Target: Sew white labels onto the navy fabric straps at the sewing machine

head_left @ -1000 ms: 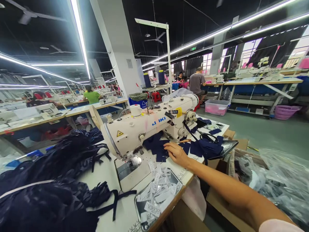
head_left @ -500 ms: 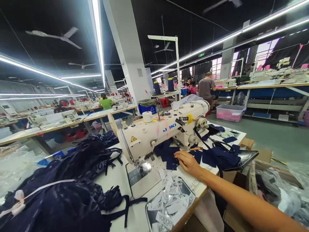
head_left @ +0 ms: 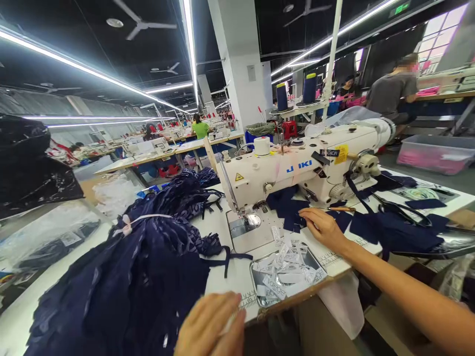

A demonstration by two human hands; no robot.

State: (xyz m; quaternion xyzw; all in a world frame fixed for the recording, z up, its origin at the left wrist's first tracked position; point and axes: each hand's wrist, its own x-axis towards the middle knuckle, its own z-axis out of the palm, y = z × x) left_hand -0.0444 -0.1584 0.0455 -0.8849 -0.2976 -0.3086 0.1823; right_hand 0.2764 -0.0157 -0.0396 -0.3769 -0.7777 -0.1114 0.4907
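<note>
My right hand (head_left: 323, 228) is beside the sewing machine (head_left: 297, 165), fingertips pinched at the edge of a small navy fabric piece (head_left: 292, 225) on the table. Some of that piece is hidden by the fingers. My left hand (head_left: 211, 326), slightly blurred, is at the table's front edge with fingers stretched and thumb apart; I see nothing in it. Between the hands, a metal tray (head_left: 255, 284) holds many white printed labels (head_left: 284, 272). A large bundle of navy garments (head_left: 148, 277), tied with a pale strip, lies left of the machine.
Scissors (head_left: 404, 212) lie on navy cloth at the right, near a wooden-handled tool (head_left: 339, 209). Thread cones (head_left: 309, 89) stand behind the machine. Plastic bags (head_left: 48, 237) are at the left. Other people sit at machines farther off, one in a green top (head_left: 201, 129).
The view has swung left, so the machine appears farther right. My left hand has come into view at the bottom. My right hand stays at the fabric pieces.
</note>
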